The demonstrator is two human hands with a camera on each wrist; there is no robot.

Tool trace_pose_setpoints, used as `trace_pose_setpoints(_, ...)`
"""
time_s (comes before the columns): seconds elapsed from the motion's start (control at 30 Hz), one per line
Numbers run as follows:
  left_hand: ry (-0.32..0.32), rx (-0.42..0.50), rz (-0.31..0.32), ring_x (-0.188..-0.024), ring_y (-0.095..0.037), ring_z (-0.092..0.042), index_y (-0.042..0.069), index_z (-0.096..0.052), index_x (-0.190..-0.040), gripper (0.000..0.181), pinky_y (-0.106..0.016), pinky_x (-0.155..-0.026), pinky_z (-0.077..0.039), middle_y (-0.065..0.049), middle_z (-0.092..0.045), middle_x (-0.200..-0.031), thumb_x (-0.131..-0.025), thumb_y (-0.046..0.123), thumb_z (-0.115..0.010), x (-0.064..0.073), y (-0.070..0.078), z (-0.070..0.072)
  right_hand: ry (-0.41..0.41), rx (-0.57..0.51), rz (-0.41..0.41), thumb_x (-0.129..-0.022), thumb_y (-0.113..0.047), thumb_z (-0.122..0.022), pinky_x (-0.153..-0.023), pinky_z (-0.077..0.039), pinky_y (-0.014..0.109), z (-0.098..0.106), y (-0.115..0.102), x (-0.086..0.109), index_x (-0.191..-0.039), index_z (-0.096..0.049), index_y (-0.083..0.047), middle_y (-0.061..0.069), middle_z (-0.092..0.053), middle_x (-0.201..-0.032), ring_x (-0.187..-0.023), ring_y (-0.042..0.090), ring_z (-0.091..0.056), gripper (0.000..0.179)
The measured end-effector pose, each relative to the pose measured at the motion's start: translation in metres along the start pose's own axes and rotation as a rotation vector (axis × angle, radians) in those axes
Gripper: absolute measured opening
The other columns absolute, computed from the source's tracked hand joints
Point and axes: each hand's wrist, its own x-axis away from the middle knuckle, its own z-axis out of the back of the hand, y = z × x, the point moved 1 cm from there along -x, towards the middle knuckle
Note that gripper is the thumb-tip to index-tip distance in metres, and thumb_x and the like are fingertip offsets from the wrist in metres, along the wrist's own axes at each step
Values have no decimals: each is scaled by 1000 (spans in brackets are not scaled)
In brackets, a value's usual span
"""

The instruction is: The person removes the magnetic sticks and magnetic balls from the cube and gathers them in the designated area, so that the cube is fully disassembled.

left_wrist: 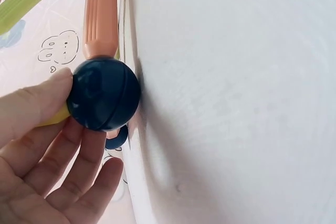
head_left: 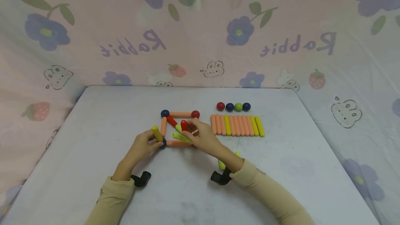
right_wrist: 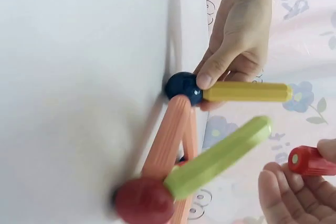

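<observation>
Left hand pinching navy ball, yellow rod attached; right hand pinching red rod above table.

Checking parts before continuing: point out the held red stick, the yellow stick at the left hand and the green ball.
Red stick point(right_wrist: 312, 161), right wrist view, exposed end.
Yellow stick point(right_wrist: 248, 92), right wrist view, mid-shaft.
Green ball point(head_left: 238, 107), head view, centre.
</observation>
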Motion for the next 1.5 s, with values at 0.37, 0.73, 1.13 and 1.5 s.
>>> trace_pose_setpoints(0.37, -2, -7, 0, -113, -40, -63, 1, -64, -97, 13, -50, -97, -54, -20, -71, -109, -86, 4, -69, -1, -3, -1, -2, -9, -140, -92, -14, -63, -75, -56, 20, 33, 33, 35, -126, -51, 0, 13, -66, -95, -90, 23, -65, 38)
trace_pose_setpoints(0.73, 6, -6, 10, -112, -40, -63, -1, -65, -98, 15, -50, -97, -54, -20, -71, -106, -85, 4, -70, -1, -1, 0, 1, -78, -241, -94, -12, -61, -57, -53, 18, 65, 79, 79, -134, -40, 3, 16, -63, -80, -64, 14, -59, 49)
trace_pose_setpoints(1.13, 12, -7, 21, -109, -39, -65, -1, -65, -100, 17, -50, -96, -55, -20, -70, -106, -84, 3, -71, 0, -2, 0, -46, 36, -352, -91, -15, -65, -52, -43, 16, 88, 112, 114, -121, -49, 3, 7, -60, -71, -56, 2, -47, 39)
trace_pose_setpoints(1.5, 1, 4, 26, -110, -40, -64, -3, -64, -102, 19, -50, -97, -54, -21, -70, -106, -85, 4, -70, -2, -3, -2, -141, 79, -302, -91, -16, -66, -52, -45, 16, 87, 113, 124, -117, -49, 5, 8, -62, -68, -54, 1, -50, 38)
